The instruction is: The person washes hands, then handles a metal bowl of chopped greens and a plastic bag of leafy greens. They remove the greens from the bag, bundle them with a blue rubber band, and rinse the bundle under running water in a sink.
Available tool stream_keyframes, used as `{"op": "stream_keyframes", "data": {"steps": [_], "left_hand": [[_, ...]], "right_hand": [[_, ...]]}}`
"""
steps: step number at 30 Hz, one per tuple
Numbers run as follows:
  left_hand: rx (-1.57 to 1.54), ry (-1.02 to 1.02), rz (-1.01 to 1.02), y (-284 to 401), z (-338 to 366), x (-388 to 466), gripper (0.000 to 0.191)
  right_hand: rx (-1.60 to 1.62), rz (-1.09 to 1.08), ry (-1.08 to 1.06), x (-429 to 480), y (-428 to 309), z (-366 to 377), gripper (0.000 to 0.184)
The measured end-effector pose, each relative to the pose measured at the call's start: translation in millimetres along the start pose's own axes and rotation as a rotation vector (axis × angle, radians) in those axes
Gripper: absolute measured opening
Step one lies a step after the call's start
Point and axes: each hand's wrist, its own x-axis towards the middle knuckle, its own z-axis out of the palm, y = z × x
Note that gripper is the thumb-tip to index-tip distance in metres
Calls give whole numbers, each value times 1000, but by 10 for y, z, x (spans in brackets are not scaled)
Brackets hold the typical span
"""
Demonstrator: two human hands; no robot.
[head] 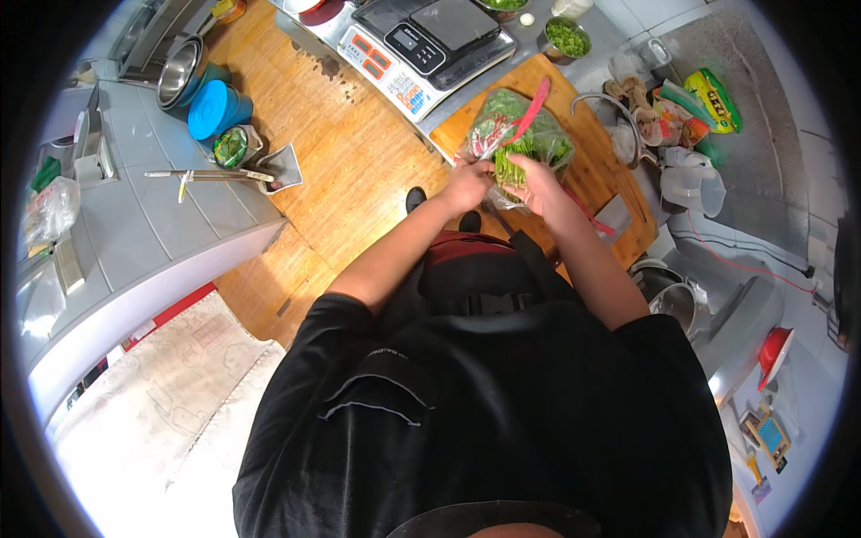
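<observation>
On a wooden cutting board (609, 181) lies a clear plastic bag (555, 138) with a bunch of leafy green stems (511, 161) in its mouth. My right hand (538, 185) is closed around the cut ends of the stems from the right. From the left, my left hand (469, 181) pinches the edge of the bag beside them; its fingertips are partly hidden. A pink-red strip (531, 111) runs across the top of the bag, near some red-and-white stringy pieces (488, 134). A second pink-red strip (592, 214) trails over the board below my right wrist.
A digital scale (420, 50) rests on a larger price scale (397, 74) beyond the board. A metal bowl of chopped greens (565, 40) stands at the back. To the right are a curved faucet (615, 101), a clear plastic jug (693, 188) and several packages. A blue lidded bucket (218, 111) stands at left.
</observation>
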Motion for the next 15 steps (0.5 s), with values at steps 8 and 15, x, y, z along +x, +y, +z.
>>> {"op": "stream_keyframes", "data": {"steps": [8,15], "left_hand": [[375,34,174,311,-167,-120,23],[716,-83,249,486,-369,-87,28]], "right_hand": [[-190,383,-111,-18,-407,77,42],[-264,262,-48,184,-144,38,27]]}}
